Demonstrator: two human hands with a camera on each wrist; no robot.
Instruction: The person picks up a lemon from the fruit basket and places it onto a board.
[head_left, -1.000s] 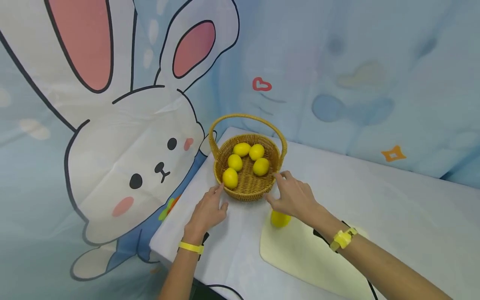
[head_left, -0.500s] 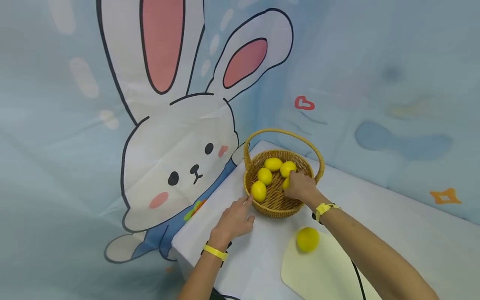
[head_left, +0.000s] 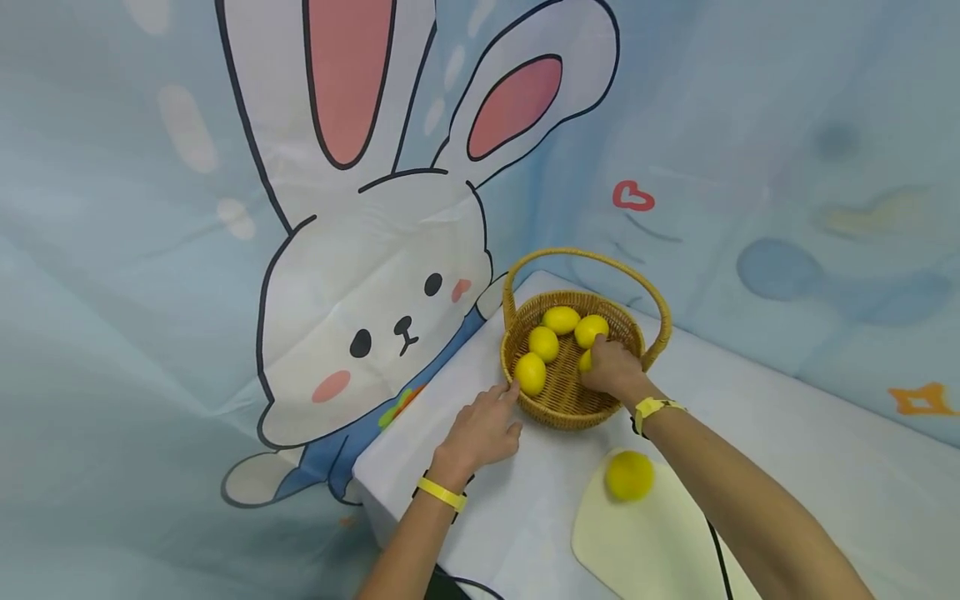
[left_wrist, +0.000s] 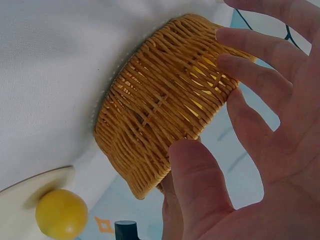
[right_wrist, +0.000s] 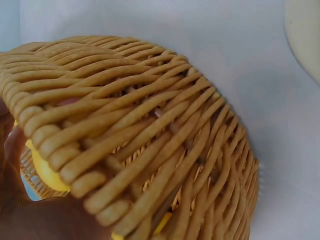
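A: Inside the wicker basket (head_left: 564, 400), the right hand (head_left: 611, 369) is seen with its fingers curled over a lemon (head_left: 584, 361), only a sliver of which is visible beside the knuckles. How is the grip to be read?

B: The lemon is taken to be held within the curled fingers, low against the basket's right inner wall. From the right wrist view only the woven rim (right_wrist: 125, 120) and a patch of yellow (right_wrist: 47, 172) behind it can be made out.

A: And the other hand?

B: At the basket's near-left outer wall, the left hand (head_left: 482, 431) is laid with relaxed, spread fingers; the fingertips (left_wrist: 235, 62) are shown touching the weave, and nothing is grasped.

A: What else is contained?

B: Three further lemons are seen in the basket: one at the left rim (head_left: 530, 372), one behind it (head_left: 543, 342), one at the back (head_left: 561, 319); a fourth (head_left: 591, 329) lies just above the right hand. A separate lemon (head_left: 629, 475) rests on the pale mat (head_left: 652, 542), on the white table (head_left: 810, 450), near the basket. A rabbit-printed backdrop (head_left: 375, 275) is hung behind.
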